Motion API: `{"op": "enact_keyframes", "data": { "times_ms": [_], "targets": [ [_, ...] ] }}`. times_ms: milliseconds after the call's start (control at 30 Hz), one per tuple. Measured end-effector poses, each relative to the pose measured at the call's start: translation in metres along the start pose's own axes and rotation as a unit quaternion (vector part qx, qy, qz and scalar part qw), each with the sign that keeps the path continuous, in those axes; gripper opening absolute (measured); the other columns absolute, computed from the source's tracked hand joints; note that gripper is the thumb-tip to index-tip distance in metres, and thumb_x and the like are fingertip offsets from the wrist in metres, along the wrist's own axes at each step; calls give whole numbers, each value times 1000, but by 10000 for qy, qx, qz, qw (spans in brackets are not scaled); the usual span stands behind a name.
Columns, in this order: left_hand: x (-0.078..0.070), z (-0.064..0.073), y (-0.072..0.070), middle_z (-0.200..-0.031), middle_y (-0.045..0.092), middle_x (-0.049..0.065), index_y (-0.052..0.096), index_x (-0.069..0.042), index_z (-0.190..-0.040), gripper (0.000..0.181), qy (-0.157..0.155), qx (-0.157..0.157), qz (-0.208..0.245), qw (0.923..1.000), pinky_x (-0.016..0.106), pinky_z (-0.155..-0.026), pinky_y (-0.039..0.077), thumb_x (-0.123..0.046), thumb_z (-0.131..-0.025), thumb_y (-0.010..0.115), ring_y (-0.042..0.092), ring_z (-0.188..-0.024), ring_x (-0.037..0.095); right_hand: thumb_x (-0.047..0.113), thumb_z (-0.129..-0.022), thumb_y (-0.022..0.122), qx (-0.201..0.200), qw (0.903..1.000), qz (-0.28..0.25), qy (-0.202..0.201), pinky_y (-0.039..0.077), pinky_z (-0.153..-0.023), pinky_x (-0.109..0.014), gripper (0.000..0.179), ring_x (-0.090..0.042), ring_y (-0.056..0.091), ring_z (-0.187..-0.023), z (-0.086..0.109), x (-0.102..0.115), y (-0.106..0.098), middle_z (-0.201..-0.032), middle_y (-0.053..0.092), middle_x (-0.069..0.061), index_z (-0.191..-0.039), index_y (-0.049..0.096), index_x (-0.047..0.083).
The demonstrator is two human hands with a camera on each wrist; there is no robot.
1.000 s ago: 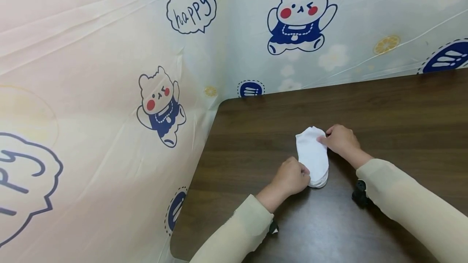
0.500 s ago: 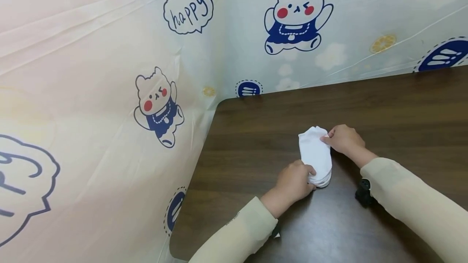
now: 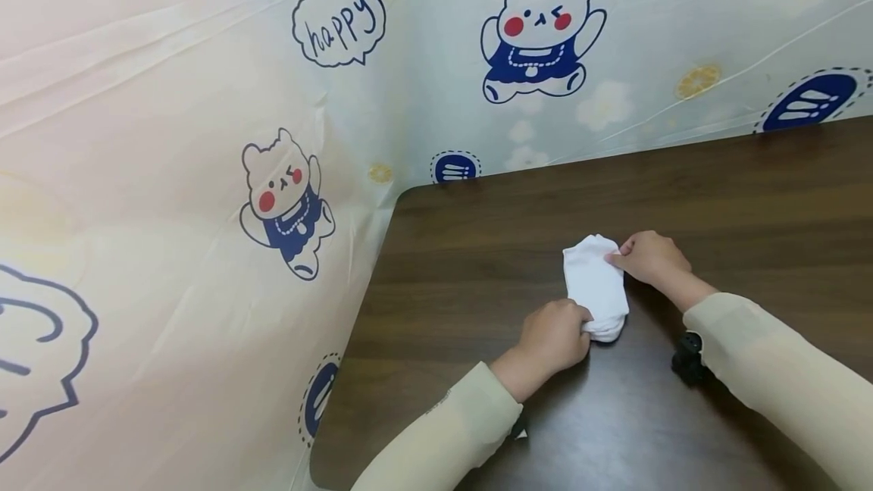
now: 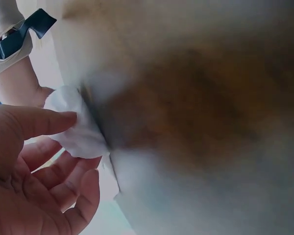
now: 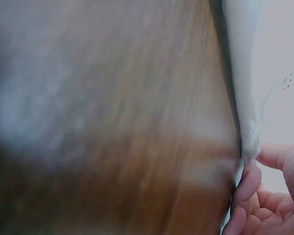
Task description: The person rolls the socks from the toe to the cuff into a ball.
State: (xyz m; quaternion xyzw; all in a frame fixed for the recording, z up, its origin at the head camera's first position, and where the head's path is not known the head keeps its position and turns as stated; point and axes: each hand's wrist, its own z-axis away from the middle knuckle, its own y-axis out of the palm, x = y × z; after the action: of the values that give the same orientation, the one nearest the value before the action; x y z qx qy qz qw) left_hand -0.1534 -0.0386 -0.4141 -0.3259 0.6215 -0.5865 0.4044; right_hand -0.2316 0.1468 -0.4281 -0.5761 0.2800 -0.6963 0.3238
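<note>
hands [image 3: 555,333] pinch socks [image 3: 596,283], diagonally opposite

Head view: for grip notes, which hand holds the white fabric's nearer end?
The left hand, gripping the white fabric at its near left corner; the right hand pinches it near the far end.

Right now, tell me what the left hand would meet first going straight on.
Most likely the rest of the white cloth, whose near end the left hand grips; the hand's exact height is hard to judge.
</note>
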Motion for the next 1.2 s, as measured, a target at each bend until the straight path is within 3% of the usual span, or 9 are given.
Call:
{"op": "enact_keyframes", "data": {
  "times_ms": [133,367,533,700,833,1000,1200],
  "targets": [
    [-3,-3,-3,-74,55,-15,65,-32,-84,18,13,181,-22,9998,25,-42,35,-18,-74,60,47,-60,2,41,-77,59,-25,10000,-55,-60,35,-52,-35,41,-28,48,-72,2,-4,-2,-83,55,-13,-89,58,2],
    [-4,-9,-8,-75,58,-14,60,-32,-91,18,-93,298,-23,9995,27,-44,36,-27,-75,65,52,-63,7,42,-78,58,-188,9994,-35,-287,35,-52,-35,40,-27,48,-71,9,-5,-7,-82,55,-11,-88,56,4],
    [-3,-12,-11,-63,48,-14,54,-28,-79,15,-138,323,82,9993,27,-43,34,-25,-72,67,46,-55,6,41,-79,56,-274,9985,-46,-474,35,-53,-34,37,-25,49,-69,17,-2,-11,-79,55,-9,-89,55,5],
    [-1,-16,-14,-64,47,-16,54,-28,-76,14,-196,540,216,9981,26,-45,35,-27,-73,67,46,-58,5,42,-79,55,-367,9967,-162,-701,36,-54,-33,37,-22,50,-67,28,4,-13,-79,56,-6,-89,55,7],
    [0,-20,-15,-68,50,-16,56,-29,-77,11,-242,753,382,9961,24,-48,36,-28,-74,66,47,-61,3,38,-80,56,-496,9930,-211,-1056,35,-54,-31,32,-19,50,-64,38,5,-12,-77,57,-4,-89,56,7],
    [3,-26,-18,-70,54,-17,60,-27,-80,8,-170,930,548,9940,20,-50,36,-29,-75,66,49,-63,1,28,-80,59,-658,9814,-252,-1785,37,-55,-30,19,-14,50,-62,51,6,-6,-72,57,1,-86,58,10],
    [5,-31,-18,-70,56,-19,65,-28,-82,6,-207,1066,628,9921,18,-51,36,-29,-76,65,48,-63,0,26,-79,62,-543,9690,-219,-2401,38,-55,-29,10,-11,50,-61,67,11,4,-67,55,8,-81,57,17]
  ]
}}
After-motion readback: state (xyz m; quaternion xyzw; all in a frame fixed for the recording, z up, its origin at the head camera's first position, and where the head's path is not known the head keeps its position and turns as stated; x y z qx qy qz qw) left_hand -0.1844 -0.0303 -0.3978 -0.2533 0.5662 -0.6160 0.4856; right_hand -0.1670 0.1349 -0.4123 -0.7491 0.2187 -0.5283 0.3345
